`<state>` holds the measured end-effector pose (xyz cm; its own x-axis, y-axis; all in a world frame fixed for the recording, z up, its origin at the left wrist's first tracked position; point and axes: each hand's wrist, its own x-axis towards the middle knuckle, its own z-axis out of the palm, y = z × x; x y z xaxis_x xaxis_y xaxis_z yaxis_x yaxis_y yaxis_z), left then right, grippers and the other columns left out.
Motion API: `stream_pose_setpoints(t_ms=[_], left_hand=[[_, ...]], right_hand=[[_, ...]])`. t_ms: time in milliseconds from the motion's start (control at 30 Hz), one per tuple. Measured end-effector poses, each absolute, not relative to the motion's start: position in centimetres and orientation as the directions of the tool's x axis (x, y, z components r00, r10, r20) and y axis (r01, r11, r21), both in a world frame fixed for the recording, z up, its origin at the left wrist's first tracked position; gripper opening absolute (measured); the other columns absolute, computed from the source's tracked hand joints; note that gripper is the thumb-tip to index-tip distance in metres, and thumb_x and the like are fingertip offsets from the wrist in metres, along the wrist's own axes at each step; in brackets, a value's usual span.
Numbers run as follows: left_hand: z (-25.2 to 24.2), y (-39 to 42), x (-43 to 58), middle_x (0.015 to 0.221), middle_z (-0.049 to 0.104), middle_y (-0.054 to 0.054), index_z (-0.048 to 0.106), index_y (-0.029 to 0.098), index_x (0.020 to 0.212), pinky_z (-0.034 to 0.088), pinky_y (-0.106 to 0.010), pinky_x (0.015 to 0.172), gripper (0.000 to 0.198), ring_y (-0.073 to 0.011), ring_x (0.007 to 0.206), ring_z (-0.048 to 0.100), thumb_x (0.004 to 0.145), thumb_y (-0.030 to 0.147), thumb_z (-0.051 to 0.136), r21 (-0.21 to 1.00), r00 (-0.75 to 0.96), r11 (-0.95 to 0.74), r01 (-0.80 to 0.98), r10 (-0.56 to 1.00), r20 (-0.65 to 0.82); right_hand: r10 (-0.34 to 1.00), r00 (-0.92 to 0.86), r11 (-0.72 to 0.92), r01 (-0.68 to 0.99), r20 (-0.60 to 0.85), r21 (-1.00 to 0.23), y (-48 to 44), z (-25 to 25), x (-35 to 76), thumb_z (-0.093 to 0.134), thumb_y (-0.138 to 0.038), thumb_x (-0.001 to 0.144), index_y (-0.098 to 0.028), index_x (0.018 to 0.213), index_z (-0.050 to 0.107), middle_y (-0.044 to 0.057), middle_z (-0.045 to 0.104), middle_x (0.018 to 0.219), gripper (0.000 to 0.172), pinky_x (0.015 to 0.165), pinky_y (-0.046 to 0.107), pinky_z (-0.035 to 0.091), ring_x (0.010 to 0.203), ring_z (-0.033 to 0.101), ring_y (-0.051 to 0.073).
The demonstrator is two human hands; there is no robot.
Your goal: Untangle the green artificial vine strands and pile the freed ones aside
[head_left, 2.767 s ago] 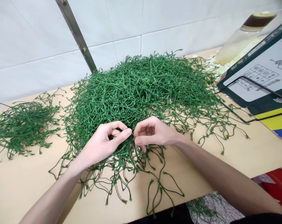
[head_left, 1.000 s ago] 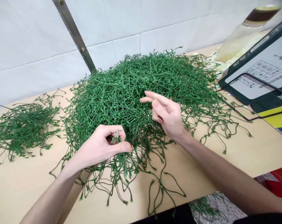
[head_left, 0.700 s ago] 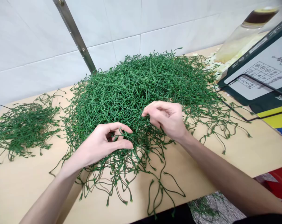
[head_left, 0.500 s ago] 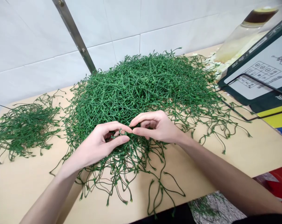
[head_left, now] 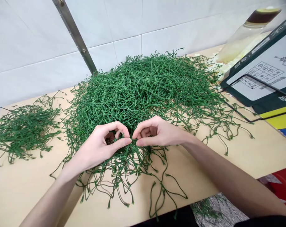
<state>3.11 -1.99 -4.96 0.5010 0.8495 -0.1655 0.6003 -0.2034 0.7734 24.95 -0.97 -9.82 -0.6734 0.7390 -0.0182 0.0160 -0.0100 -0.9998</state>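
Pinching green stems (head_left: 133, 142) with left hand (head_left: 102, 147) and right hand (head_left: 158, 134), fingertips together, near side of the big heap (head_left: 145, 85), midway along the surface (head_left: 251, 157). Looks early: only a small bunch (head_left: 25, 126) by the left edge.

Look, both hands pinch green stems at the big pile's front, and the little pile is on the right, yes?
No. The head view shows the little pile on the left. The left hand and right hand do pinch green stems at the front of the big pile.
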Motion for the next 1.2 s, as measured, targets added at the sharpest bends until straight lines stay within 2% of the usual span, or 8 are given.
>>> stream_pose_setpoints(t_ms=[233,400,500,733,867,1000,1133,1200], left_hand=[[-5.09,-2.17,3.03,0.073,0.054,0.003,0.059,0.019,0.087,0.037,-0.023,0.06,0.019,-0.0106,0.065,0.047,0.086,0.038,0.063,0.736,0.539,-0.246,0.631,0.821,-0.187],[-4.9,-2.12,2.8,0.075,0.062,0.002,0.065,0.021,0.101,0.038,-0.024,0.06,0.022,-0.0118,0.066,0.05,0.088,0.038,0.06,0.715,0.537,-0.238,0.657,0.813,-0.223],[-4.79,-2.05,2.71,0.082,0.066,0.0,0.069,0.021,0.097,0.038,-0.023,0.058,0.022,-0.013,0.071,0.053,0.089,0.039,0.059,0.694,0.543,-0.251,0.675,0.805,-0.236],[-5.08,-1.93,3.06,0.078,0.063,0.002,0.068,0.019,0.088,0.036,-0.023,0.057,0.017,-0.0104,0.063,0.047,0.088,0.034,0.06,0.747,0.537,-0.255,0.614,0.828,-0.159],[-5.14,-1.99,3.23,0.074,0.056,0.003,0.063,0.019,0.088,0.034,-0.024,0.057,0.021,-0.0106,0.063,0.044,0.091,0.038,0.055,0.768,0.507,-0.205,0.606,0.844,-0.175],[-4.99,-2.06,3.61,0.076,0.056,0.001,0.062,0.018,0.085,0.034,-0.025,0.059,0.021,-0.0119,0.067,0.046,0.091,0.036,0.053,0.773,0.497,-0.209,0.599,0.854,-0.154],[-5.15,-1.98,3.45,0.092,0.065,-0.002,0.063,0.017,0.085,0.039,-0.026,0.065,0.023,-0.0141,0.078,0.054,0.09,0.038,0.056,0.824,0.49,-0.155,0.545,0.856,-0.163],[-5.22,-1.85,3.11,0.093,0.067,-0.003,0.065,0.017,0.086,0.038,-0.025,0.062,0.026,-0.0134,0.074,0.053,0.09,0.042,0.058,0.836,0.492,-0.119,0.536,0.849,-0.195]], right_hand=[[0.732,-0.681,0.008,-0.035,0.03,-0.999,-1.04,-10.1,24.88,0.071,-0.023,0.079,-0.011,0.088,0.067,-0.004,0.055,0.065,0.016,0.051,0.02,0.037,0.055,0.044,0.005],[0.758,-0.651,0.006,-0.054,0.04,-0.999,-0.71,-10.28,25.23,0.069,-0.014,0.077,-0.012,0.091,0.066,0.001,0.064,0.078,0.014,0.057,0.02,0.044,0.064,0.055,0.007],[0.762,-0.647,0.001,-0.052,0.034,-0.999,-0.65,-10.21,25.24,0.07,-0.014,0.075,-0.012,0.09,0.066,0.0,0.063,0.076,0.015,0.056,0.02,0.045,0.063,0.054,0.007],[0.752,-0.659,0.006,-0.033,0.027,-0.999,-0.87,-10.22,24.89,0.072,-0.017,0.075,-0.013,0.084,0.062,-0.004,0.056,0.068,0.014,0.051,0.017,0.04,0.056,0.048,0.004],[0.74,-0.67,-0.04,-0.117,0.049,-0.992,-0.84,-10.44,24.86,0.072,-0.021,0.08,-0.014,0.085,0.055,-0.002,0.059,0.075,0.019,0.05,0.017,0.042,0.056,0.054,0.005],[0.709,-0.702,-0.088,-0.171,0.059,-0.981,-0.84,-10.45,24.81,0.065,-0.034,0.088,-0.013,0.086,0.057,-0.002,0.06,0.069,0.022,0.055,0.021,0.048,0.057,0.06,0.008],[0.706,-0.706,-0.091,-0.174,0.06,-0.981,-0.98,-10.53,24.71,0.076,-0.025,0.078,-0.012,0.082,0.062,0.001,0.065,0.074,0.019,0.063,0.023,0.052,0.064,0.062,0.008],[0.712,-0.699,-0.083,-0.174,0.064,-0.981,-0.96,-10.68,24.72,0.077,-0.019,0.075,-0.012,0.08,0.064,0.001,0.066,0.076,0.016,0.065,0.023,0.052,0.066,0.062,0.009]])
